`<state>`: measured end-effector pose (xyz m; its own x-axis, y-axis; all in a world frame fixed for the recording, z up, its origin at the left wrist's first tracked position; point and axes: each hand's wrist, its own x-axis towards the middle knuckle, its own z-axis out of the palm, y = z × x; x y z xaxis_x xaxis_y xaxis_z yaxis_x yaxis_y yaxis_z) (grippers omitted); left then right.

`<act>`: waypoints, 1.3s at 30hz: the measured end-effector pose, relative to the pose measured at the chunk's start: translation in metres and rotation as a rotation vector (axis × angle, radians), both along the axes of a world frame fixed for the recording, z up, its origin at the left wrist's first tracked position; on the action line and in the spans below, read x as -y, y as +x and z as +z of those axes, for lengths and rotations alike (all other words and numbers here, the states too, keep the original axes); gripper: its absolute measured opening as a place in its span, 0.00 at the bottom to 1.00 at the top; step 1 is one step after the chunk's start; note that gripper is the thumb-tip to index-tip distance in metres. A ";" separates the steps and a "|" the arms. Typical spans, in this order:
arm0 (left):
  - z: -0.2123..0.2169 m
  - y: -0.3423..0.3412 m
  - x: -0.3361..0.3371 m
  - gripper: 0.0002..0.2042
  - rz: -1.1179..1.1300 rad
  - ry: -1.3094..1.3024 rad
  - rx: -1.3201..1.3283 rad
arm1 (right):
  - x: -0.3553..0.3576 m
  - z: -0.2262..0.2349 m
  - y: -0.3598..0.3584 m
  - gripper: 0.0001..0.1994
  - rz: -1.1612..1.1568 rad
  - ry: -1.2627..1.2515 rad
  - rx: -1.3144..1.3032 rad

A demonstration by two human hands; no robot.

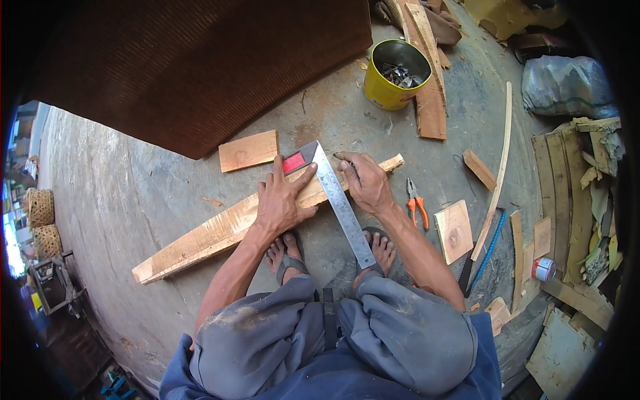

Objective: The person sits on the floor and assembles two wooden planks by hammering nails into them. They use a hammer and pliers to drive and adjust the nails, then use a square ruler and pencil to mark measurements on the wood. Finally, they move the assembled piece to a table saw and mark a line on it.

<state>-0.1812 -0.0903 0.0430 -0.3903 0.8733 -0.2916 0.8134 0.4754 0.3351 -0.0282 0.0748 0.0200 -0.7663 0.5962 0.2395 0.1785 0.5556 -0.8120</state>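
A long, squared piece of timber (210, 235) lies slantwise on the floor in front of my feet. Across it rests a try square (343, 208) with a dark and red stock and a steel blade that reaches back toward my right foot. With fingers spread over the stock and the timber, my left hand (281, 200) holds the square in place. Just right of the blade, my right hand (369, 185) is closed over the timber's far end, thumb and index finger pinched together. Whatever the pinch holds is too small to make out.
A yellow tin (385, 97) of metal bits stands beyond my hands, beside planks (430, 113). Orange-handled pliers (417, 205), wood offcuts (455, 230), a thin strip (501, 153) and a blue-edged saw (485, 257) lie right. A brown ribbed panel (200, 67) overhangs the far left.
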 end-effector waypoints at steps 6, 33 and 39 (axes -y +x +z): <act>-0.004 -0.003 0.001 0.47 -0.020 0.008 -0.017 | -0.002 -0.004 -0.001 0.11 0.053 0.007 -0.008; -0.064 -0.012 0.033 0.29 0.240 0.263 -0.085 | 0.059 -0.059 0.056 0.19 0.001 -1.275 0.104; -0.083 -0.025 0.044 0.34 0.329 0.527 -0.084 | 0.083 -0.082 0.054 0.18 -0.119 -1.106 0.181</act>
